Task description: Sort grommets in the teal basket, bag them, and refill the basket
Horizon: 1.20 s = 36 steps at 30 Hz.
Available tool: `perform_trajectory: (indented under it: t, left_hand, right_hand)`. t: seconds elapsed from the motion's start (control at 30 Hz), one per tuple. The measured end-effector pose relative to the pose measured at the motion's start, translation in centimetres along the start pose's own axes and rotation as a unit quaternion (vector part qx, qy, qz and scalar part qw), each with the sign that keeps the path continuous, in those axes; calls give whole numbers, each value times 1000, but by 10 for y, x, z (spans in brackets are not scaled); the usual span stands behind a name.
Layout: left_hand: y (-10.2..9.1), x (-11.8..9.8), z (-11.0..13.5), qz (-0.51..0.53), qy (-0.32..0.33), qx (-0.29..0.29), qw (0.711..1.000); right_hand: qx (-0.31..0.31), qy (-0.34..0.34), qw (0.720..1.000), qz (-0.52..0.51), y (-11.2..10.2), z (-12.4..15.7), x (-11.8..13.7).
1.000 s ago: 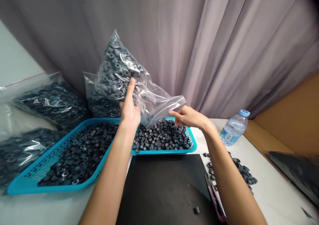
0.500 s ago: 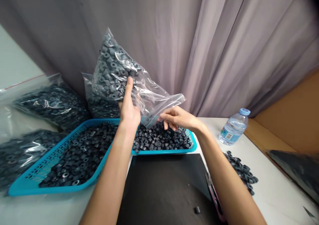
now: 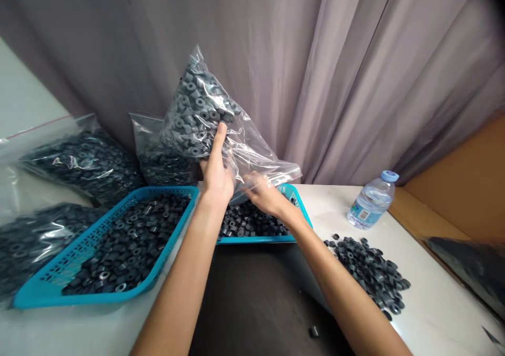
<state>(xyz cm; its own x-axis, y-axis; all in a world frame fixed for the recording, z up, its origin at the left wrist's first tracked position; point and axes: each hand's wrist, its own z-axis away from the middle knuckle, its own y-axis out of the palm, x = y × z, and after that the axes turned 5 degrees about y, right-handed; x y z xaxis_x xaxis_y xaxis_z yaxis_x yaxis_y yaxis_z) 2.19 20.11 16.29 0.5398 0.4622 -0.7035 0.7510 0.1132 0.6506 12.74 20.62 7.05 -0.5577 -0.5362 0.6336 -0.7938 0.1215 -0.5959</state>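
My left hand [image 3: 216,169] grips a clear zip bag [image 3: 203,106] of small grey ring-like pieces, thumb across its front. The bag is tilted, the pieces gathered in its upper left part and its mouth pointing right. At the loose plastic near the mouth, my right hand [image 3: 262,192] has its fingers curled on the bag, their tips partly covered by the film. Below both hands sits a blue basket [image 3: 256,239] of dark ring-like pieces, partly hidden by my right hand.
A second blue basket [image 3: 138,294] of the same pieces is at left, beside more filled bags [image 3: 84,159]. A black mat [image 3: 252,298] bears one loose piece [image 3: 313,332]. At right are a heap of pieces [image 3: 373,272], a water bottle [image 3: 371,201] and a cardboard box [image 3: 461,182].
My left hand and the bag have moved right. My right hand has moved slightly left, from beneath the bag's mouth onto its plastic. The pink-handled snips are now hidden, and more of the heap shows.
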Motion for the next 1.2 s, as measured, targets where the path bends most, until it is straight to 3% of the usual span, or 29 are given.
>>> perform_trajectory:
  t: [0.23,0.43,0.77,1.2]
  left_hand:
    - [-2,-2,-3,-7,-11,12,1000]
    - [-9,1,-3,-44,4,50,998]
    - [-3,-4,-5,-13,-40,6,999]
    - [-9,2,-7,-11,-16,46,999]
  right_hand:
    - [46,-17,999,-4,-5,5,1]
    - [53,-19,998,-21,5,4,5]
    - [64,6,994,-91,6,4,14]
    - [53,5,998,-46,19,-1,-9]
